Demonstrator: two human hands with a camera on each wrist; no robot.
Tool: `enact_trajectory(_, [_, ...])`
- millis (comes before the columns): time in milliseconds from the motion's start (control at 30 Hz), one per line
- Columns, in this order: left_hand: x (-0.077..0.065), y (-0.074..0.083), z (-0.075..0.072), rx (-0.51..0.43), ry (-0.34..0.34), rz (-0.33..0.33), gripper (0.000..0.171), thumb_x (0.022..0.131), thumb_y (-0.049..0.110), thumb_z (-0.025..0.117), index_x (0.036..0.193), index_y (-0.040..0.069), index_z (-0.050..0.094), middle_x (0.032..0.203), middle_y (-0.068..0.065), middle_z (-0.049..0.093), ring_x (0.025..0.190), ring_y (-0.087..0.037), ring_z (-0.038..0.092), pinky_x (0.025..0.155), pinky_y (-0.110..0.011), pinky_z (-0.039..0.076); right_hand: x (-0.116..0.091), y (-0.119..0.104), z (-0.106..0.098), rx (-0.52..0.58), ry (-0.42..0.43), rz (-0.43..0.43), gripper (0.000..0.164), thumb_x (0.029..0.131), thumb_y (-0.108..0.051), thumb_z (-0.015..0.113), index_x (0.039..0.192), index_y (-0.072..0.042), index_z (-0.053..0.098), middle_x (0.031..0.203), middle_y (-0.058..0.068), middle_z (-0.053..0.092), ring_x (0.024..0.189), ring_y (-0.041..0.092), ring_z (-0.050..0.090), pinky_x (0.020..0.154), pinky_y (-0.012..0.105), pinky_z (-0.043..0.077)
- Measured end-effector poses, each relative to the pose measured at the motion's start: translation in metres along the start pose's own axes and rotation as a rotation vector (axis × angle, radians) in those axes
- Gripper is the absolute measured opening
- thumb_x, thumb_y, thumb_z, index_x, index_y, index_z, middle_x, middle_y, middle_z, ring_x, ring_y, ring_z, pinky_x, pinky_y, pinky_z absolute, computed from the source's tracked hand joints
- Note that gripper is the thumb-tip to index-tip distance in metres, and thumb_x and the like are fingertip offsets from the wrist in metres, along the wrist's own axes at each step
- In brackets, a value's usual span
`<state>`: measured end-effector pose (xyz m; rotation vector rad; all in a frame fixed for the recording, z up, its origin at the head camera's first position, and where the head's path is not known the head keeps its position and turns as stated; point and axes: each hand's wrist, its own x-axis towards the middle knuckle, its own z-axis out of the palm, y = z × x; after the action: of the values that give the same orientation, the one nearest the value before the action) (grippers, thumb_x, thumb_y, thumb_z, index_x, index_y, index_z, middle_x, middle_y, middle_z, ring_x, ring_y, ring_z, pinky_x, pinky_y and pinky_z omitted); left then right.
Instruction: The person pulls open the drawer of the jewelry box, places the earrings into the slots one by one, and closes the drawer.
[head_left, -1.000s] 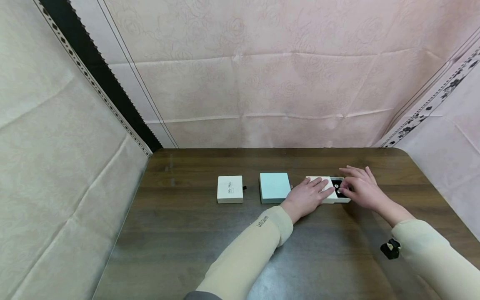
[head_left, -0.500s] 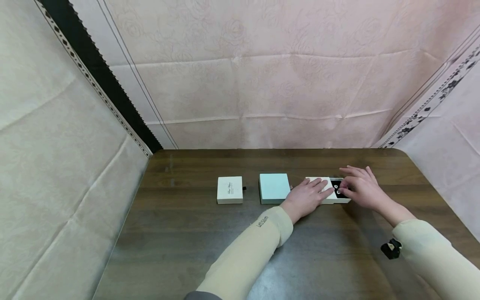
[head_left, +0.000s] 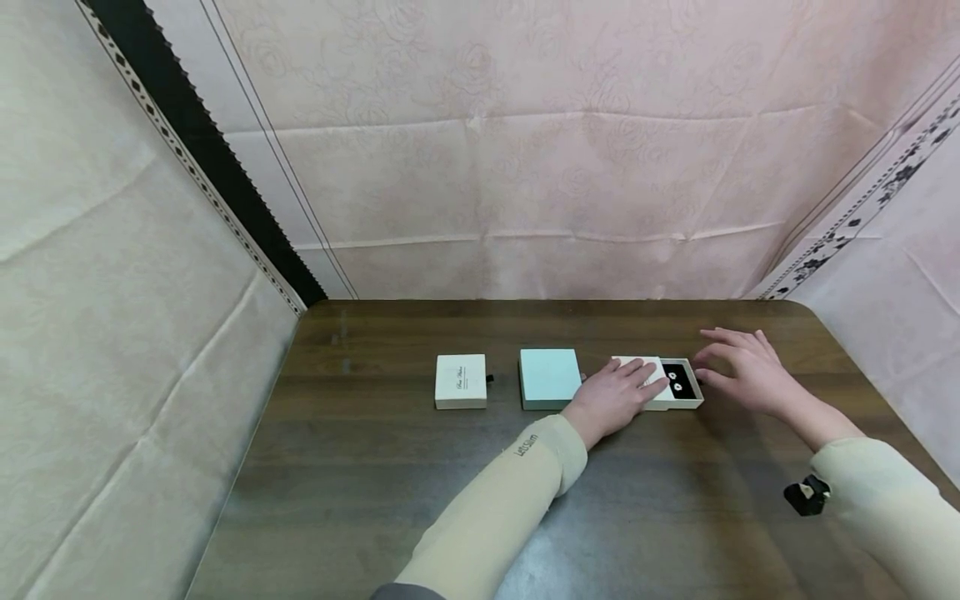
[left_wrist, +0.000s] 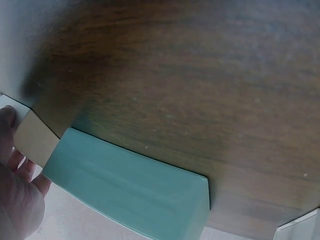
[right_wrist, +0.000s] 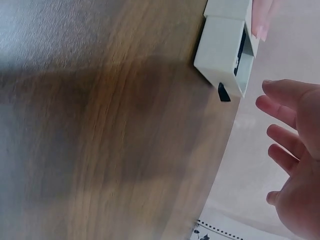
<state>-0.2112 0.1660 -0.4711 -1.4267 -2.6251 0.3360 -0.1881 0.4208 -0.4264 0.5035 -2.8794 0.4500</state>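
Note:
In the head view my left hand (head_left: 606, 402) rests across a white drawer box (head_left: 660, 406), its fingers stretched over the top. The drawer (head_left: 687, 405) sticks out to the right and shows a black insert (head_left: 686, 388) with two small pale round pieces, too small to name. Just right of the drawer, my right hand (head_left: 746, 375) hovers with relaxed, slightly bent fingers. In the right wrist view a black pull tab (right_wrist: 224, 93) hangs from the drawer's end, and a gap separates it from the right fingertips. The left wrist view shows the left fingers touching the box.
Left of the drawer box stands a mint-green box (head_left: 549, 375), with a smaller white box (head_left: 460, 381) with printed lettering and a black tab further left. All sit on a dark wooden table (head_left: 375, 483), with pale patterned cloth (head_left: 480, 183) hanging behind it.
My right hand has drawn back to the right from over the drawer, uncovering more of the black insert. The left hand and the boxes have stayed in place.

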Motion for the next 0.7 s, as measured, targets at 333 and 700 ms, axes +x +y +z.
enact_trajectory(333, [0.000, 0.000, 0.001, 0.017, 0.013, 0.002, 0.052, 0.119, 0.035, 0.038, 0.170, 0.037, 0.031, 0.174, 0.007, 0.034, 0.159, -0.012, 0.032, 0.126, -0.033, 0.034, -0.007, 0.010, -0.002, 0.007, -0.047, 0.028, 0.021, 0.091, -0.011, 0.083, 0.110, -0.003, 0.079, 0.144, 0.034, 0.057, 0.135, 0.065, 0.042, 0.112, 0.088, 0.013])
enact_trajectory(700, [0.001, 0.000, 0.002, 0.009, 0.020, 0.005, 0.053, 0.117, 0.034, 0.043, 0.169, 0.037, 0.032, 0.173, 0.007, 0.035, 0.159, -0.012, 0.032, 0.126, -0.032, 0.034, -0.008, 0.016, 0.001, -0.004, -0.061, 0.020, 0.028, 0.088, -0.010, 0.085, 0.114, -0.003, 0.078, 0.141, 0.036, 0.057, 0.127, 0.066, 0.048, 0.103, 0.091, 0.021])
